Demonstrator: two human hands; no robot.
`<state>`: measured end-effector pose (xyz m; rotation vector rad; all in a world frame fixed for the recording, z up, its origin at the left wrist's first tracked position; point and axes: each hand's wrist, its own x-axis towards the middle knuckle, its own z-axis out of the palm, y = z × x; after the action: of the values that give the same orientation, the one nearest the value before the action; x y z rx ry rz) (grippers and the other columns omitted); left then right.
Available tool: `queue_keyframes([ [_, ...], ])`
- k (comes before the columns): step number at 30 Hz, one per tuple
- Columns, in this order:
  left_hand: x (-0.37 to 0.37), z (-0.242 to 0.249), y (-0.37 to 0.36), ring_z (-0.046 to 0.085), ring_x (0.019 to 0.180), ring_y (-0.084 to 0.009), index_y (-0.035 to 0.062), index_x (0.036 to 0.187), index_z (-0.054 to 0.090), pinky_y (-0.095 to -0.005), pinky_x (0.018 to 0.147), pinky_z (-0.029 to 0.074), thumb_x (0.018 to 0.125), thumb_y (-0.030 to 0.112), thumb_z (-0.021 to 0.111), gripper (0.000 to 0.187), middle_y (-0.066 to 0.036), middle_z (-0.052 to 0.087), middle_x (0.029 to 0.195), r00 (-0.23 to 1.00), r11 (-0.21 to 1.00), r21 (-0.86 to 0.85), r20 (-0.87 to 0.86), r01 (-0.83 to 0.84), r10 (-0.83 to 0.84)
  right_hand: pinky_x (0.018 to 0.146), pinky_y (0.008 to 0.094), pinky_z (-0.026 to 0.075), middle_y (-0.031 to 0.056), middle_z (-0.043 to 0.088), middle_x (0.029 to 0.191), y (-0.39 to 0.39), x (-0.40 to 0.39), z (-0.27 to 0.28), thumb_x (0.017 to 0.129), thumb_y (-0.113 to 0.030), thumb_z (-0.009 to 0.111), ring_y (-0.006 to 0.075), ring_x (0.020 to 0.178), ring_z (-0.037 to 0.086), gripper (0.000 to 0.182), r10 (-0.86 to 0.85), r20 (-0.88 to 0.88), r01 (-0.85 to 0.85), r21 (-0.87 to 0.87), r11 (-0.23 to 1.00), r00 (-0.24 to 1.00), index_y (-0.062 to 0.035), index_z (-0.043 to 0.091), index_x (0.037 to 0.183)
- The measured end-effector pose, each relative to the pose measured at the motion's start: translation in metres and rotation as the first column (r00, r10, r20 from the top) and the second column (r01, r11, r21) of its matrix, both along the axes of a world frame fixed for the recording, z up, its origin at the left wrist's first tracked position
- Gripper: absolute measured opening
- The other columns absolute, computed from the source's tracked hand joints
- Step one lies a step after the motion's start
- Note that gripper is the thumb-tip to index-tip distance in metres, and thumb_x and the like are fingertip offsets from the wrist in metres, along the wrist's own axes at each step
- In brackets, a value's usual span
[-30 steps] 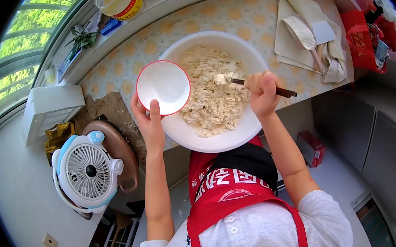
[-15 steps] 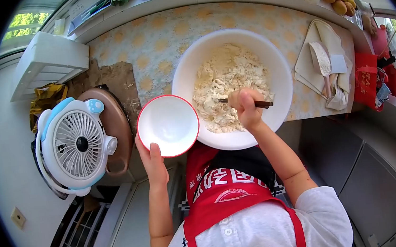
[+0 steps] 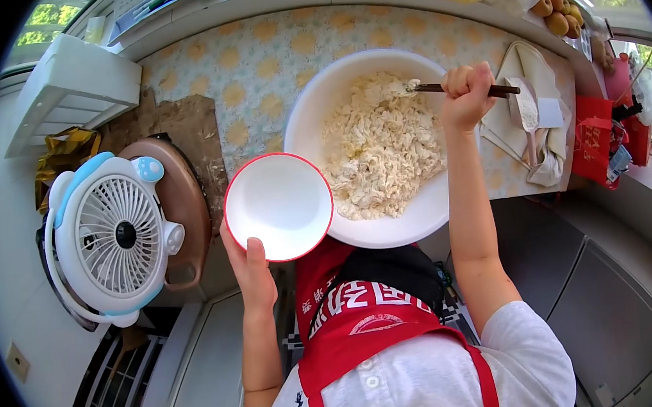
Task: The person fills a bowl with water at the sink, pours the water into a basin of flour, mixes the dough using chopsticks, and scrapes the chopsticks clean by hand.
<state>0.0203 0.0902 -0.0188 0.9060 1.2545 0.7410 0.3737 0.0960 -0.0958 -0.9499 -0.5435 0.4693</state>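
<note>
A large white basin [image 3: 423,229] on the patterned tablecloth holds crumbly, shaggy dough [image 3: 384,155]. My right hand [image 3: 467,97] is a fist round dark chopsticks [image 3: 500,91], above the basin's right side. Bits of dough cling to the chopsticks' far end, over the top of the dough. With my left hand [image 3: 250,266] I grip the lower left rim of a white bowl with a red edge [image 3: 279,206], my thumb over the rim. The bowl's inside faces up, with no food visible in it, and it overlaps the basin's left edge.
To the left are a white and blue fan [image 3: 123,235], a brown lidded object [image 3: 185,209] and a white foam box [image 3: 68,91]. A scoop with flour [image 3: 527,106] lies on a folded cloth [image 3: 536,65] at the right, beside a red box [image 3: 592,138].
My right hand has moved up and to the right with the chopsticks, whose tip now points left near the dough's top edge. My left hand and the bowl have hardly moved.
</note>
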Motion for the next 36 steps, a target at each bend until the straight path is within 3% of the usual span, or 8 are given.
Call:
queue_keyframes([
  [3,0.001,-0.001,-0.002,0.036,0.119,-0.0210,0.0034,0.131,0.026,-0.0352,0.097,0.032,0.082,0.047,0.056,0.072,-0.011,0.036,0.128,1.000,1.000,0.007,-0.012,0.009,-0.009,0.040,0.0251,0.019,-0.0022,0.032,0.047,0.026,-0.038,-0.016,0.091,-0.018,0.045,0.0074,0.042,0.026,0.041,-0.020,-0.088,0.011,-0.104,0.995,0.996,-0.0074,0.031,0.054],
  [6,0.001,0.003,-0.005,0.036,0.119,-0.0210,0.0025,0.131,0.026,-0.0349,0.098,0.032,0.082,0.047,0.056,0.072,-0.011,0.036,0.128,1.000,1.000,-0.004,-0.023,0.007,-0.007,0.042,0.0264,0.020,0.0009,0.034,0.049,0.006,-0.091,-0.020,0.088,-0.017,0.049,0.0088,0.045,0.029,0.036,0.305,0.235,-0.231,-0.298,0.926,0.923,-0.0023,0.037,0.057],
  [12,-0.005,-0.001,-0.006,0.037,0.118,-0.0212,0.0026,0.131,0.026,-0.0349,0.097,0.033,0.083,0.045,0.055,0.071,-0.011,0.036,0.128,0.999,0.998,0.055,-0.043,0.017,-0.015,0.040,0.0288,0.022,0.0038,0.029,0.045,-0.053,-0.134,0.011,0.085,-0.014,0.048,0.0117,0.040,0.029,0.036,0.515,0.189,-0.394,-0.448,0.803,0.836,-0.0031,0.035,0.053],
  [16,0.003,0.006,-0.007,0.037,0.119,-0.0213,0.0044,0.132,0.025,-0.0355,0.096,0.034,0.084,0.044,0.055,0.069,-0.011,0.036,0.128,1.000,1.000,0.011,-0.017,-0.014,0.014,0.043,0.0276,0.021,-0.0001,0.029,0.049,0.016,-0.139,-0.016,0.087,-0.017,0.049,0.0090,0.046,0.028,0.037,0.448,-0.023,-0.428,-0.340,0.837,0.894,-0.0043,0.036,0.055],
  [19,0.004,0.010,-0.010,0.037,0.119,-0.0214,0.0050,0.132,0.025,-0.0353,0.096,0.034,0.084,0.044,0.055,0.069,-0.011,0.036,0.128,0.999,0.999,0.008,-0.028,-0.034,0.034,0.042,0.0253,0.021,-0.0037,0.031,0.049,0.057,-0.085,-0.021,0.090,-0.018,0.048,0.0068,0.045,0.028,0.036,0.229,0.108,-0.194,-0.263,0.945,0.968,-0.0060,0.037,0.057],
  [31,0.014,0.002,-0.003,0.037,0.118,-0.0217,0.0013,0.130,0.028,-0.0356,0.098,0.030,0.079,0.052,0.057,0.077,-0.012,0.037,0.128,0.996,0.998,0.033,-0.069,0.056,-0.053,0.038,0.0247,0.019,-0.0027,0.029,0.045,-0.003,0.003,-0.016,0.091,-0.021,0.044,0.0065,0.039,0.024,0.038,-0.172,0.043,0.174,-0.054,0.983,0.984,-0.0099,0.031,0.058],
  [34,0.018,0.004,-0.002,0.037,0.118,-0.0215,0.0010,0.130,0.028,-0.0353,0.099,0.030,0.081,0.049,0.056,0.074,-0.012,0.037,0.128,0.996,0.997,0.059,-0.082,0.050,-0.045,0.040,0.0246,0.022,-0.0032,0.037,0.050,0.036,-0.064,-0.028,0.091,-0.022,0.046,0.0068,0.043,0.030,0.038,0.067,-0.180,-0.080,-0.069,0.994,0.981,-0.0074,0.036,0.058],
  [36,0.019,0.007,-0.001,0.037,0.118,-0.0215,0.0010,0.130,0.028,-0.0352,0.098,0.030,0.082,0.047,0.055,0.072,-0.012,0.037,0.128,0.994,0.996,0.060,-0.093,0.067,-0.061,0.043,0.0276,0.021,0.0021,0.032,0.050,0.022,-0.100,-0.022,0.088,-0.017,0.050,0.0098,0.046,0.027,0.035,0.225,0.119,-0.189,-0.259,0.947,0.967,-0.0019,0.037,0.059],
])
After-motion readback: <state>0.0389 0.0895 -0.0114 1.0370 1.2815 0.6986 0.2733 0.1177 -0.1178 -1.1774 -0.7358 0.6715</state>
